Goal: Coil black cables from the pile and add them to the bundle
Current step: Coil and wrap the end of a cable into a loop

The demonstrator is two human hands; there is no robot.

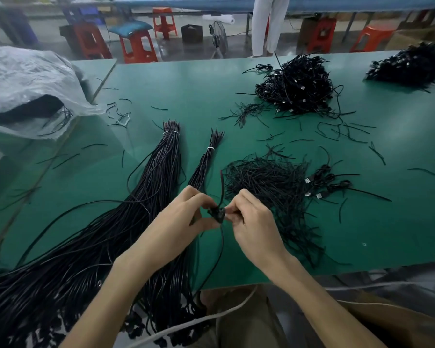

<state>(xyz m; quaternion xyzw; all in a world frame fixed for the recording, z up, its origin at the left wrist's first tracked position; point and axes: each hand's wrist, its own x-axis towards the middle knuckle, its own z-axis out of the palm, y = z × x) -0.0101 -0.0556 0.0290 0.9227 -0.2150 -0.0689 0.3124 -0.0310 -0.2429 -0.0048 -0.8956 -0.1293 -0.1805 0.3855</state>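
Observation:
Both my hands meet over the green table (176,91), just in front of me. My left hand (183,217) and my right hand (251,219) pinch one small coiled black cable (217,212) between their fingertips. A loose end of it hangs down toward the table edge, and another end sticks up. Two long bundles of straight black cables lie to the left: a thick one (136,209) and a thin one (206,162), each tied with a white band near the far end. A few coiled cables (324,182) with ties lie to the right.
A heap of thin black ties (269,182) lies right of my hands. A large pile of coiled cables (299,89) sits at the back, another (412,64) at the far right. A clear plastic bag (28,81) stands at the left. Cut scraps litter the table.

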